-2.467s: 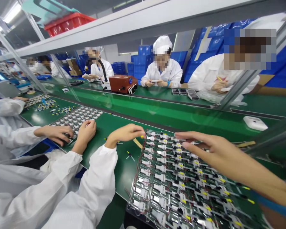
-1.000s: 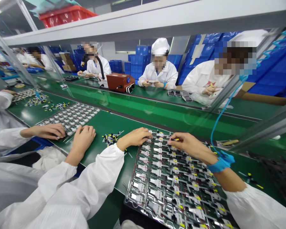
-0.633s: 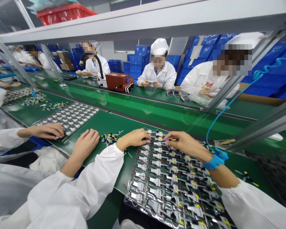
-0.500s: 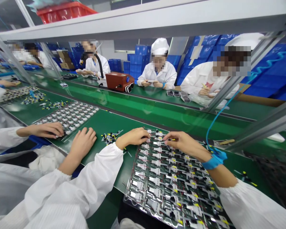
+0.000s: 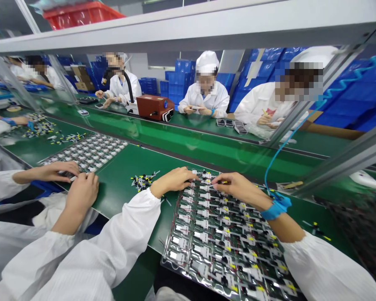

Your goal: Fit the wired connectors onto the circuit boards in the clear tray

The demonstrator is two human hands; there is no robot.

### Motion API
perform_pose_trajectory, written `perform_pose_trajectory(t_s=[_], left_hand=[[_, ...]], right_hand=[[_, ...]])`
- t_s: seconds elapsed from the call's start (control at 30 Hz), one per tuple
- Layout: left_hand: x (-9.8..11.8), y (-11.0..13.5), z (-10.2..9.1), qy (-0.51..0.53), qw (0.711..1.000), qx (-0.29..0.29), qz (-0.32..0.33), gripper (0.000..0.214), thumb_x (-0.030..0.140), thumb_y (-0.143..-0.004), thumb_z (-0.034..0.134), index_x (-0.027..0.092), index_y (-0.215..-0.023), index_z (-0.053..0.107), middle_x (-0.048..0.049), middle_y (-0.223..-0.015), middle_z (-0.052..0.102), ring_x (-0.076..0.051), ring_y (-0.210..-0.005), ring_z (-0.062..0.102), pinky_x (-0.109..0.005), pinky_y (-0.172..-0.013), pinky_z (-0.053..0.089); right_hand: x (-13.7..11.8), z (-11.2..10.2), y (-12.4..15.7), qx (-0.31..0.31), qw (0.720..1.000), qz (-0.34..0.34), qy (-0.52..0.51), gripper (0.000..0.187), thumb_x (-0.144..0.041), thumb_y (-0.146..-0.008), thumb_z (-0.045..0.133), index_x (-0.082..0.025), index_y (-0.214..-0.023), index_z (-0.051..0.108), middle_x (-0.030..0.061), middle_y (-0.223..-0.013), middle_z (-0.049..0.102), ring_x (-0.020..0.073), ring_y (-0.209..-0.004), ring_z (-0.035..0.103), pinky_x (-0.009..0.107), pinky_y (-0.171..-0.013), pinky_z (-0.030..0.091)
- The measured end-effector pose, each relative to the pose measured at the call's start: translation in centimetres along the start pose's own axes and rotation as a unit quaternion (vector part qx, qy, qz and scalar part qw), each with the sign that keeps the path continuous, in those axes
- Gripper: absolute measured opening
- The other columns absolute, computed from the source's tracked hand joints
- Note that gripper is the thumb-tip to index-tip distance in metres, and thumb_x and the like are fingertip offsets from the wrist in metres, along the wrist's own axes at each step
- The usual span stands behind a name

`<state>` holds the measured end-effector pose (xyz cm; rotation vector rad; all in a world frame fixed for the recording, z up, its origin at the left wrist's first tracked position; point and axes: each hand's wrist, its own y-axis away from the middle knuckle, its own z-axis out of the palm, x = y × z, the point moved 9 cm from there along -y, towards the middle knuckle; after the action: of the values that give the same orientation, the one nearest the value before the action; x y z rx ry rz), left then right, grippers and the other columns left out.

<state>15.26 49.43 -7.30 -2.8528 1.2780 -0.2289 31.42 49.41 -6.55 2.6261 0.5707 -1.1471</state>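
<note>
**A:** so what's on my feed, and what's the sketchy bit?

**B:** I've got the tray (image 5: 175, 267) on the green bench (image 5: 119, 167), packed with rows of small white parts (image 5: 202, 237). Its near edge looks like it pokes past the bench edge, so I reckon leaning there could tip it.

**A:** hands?

**B:** My left hand (image 5: 174, 180) is curled at the far left corner, tips hidden, so can't tell if it's gripping. My right hand (image 5: 236, 186) has thumb and fingertips nearly together by a yellow-tipped piece (image 5: 224, 182). Can't tell if it's pinched.

**A:** what else could bite me?

**B:** The blue cord (image 5: 266, 173) runs down to my right wristband (image 5: 277, 207); slack could drag across the parts and unseat some. And my left sleeve (image 5: 134, 225) could sweep the loose pile (image 5: 141, 182) around.
</note>
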Motion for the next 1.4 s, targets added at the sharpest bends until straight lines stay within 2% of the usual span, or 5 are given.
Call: perform_pose_trajectory(t_s=[0.27, 0.63, 1.03, 1.27, 1.4], left_hand=[[-0.3, 0.0, 0.9, 0.007, 0.999, -0.035, 0.004, 0.042, 0.005, -0.093, 0.047, 0.027, -0.118, 0.073, -0.0058, -0.111, 0.07, -0.021, -0.105, 0.062, -0.032, -0.094, 0.046], [0.1, -0.2, 0.9, -0.01, 1.0, -0.022, 0.01, 0.041, 0.003, -0.089, 0.046, 0.026, -0.111, 0.071, -0.0051, -0.113, 0.066, -0.02, -0.104, 0.062, -0.032, -0.098, 0.045], [0.2, 0.0, -0.2, 0.039, 0.998, 0.043, 0.023, 0.021, 0.021, -0.09, 0.057, 0.02, -0.11, 0.064, -0.0058, -0.103, 0.07, -0.022, -0.095, 0.063, -0.031, -0.086, 0.045], [-1.0, -0.1, -0.3, 0.102, 0.994, 0.024, -0.012, 0.032, 0.027, -0.09, 0.064, 0.02, -0.121, 0.065, -0.0029, -0.096, 0.073, -0.018, -0.081, 0.065, -0.025, -0.074, 0.044], [-1.6, -0.4, 0.2, 0.104, 0.994, 0.016, -0.007, 0.028, 0.028, -0.088, 0.065, 0.017, -0.114, 0.072, -0.0061, -0.102, 0.076, -0.018, -0.085, 0.068, -0.026, -0.08, 0.047]], right_hand=[[0.0, -0.1, -0.2, 0.001, 1.0, -0.006, -0.016, 0.032, -0.046, -0.077, 0.066, -0.02, -0.09, 0.077, 0.0036, -0.077, 0.072, 0.0166, -0.065, 0.058, 0.029, -0.063, 0.046], [-0.5, 1.1, -1.4, -0.001, 1.0, -0.002, 0.012, 0.025, -0.037, -0.084, 0.062, -0.021, -0.095, 0.078, 0.0036, -0.082, 0.076, 0.0177, -0.071, 0.065, 0.026, -0.062, 0.048], [-1.8, 3.5, -3.5, 0.034, 0.998, -0.007, 0.057, 0.014, -0.026, -0.08, 0.063, -0.022, -0.085, 0.075, 0.0011, -0.079, 0.074, 0.0185, -0.072, 0.065, 0.028, -0.069, 0.046], [-1.4, 4.4, -3.6, 0.044, 0.998, 0.018, 0.043, 0.014, -0.028, -0.084, 0.062, -0.021, -0.088, 0.073, 0.0, -0.072, 0.071, 0.0164, -0.059, 0.065, 0.027, -0.065, 0.047], [-1.3, 4.8, -3.5, 0.044, 0.998, 0.029, 0.031, 0.014, -0.028, -0.085, 0.062, -0.021, -0.091, 0.072, -0.0005, -0.069, 0.07, 0.0155, -0.055, 0.065, 0.026, -0.063, 0.049]])
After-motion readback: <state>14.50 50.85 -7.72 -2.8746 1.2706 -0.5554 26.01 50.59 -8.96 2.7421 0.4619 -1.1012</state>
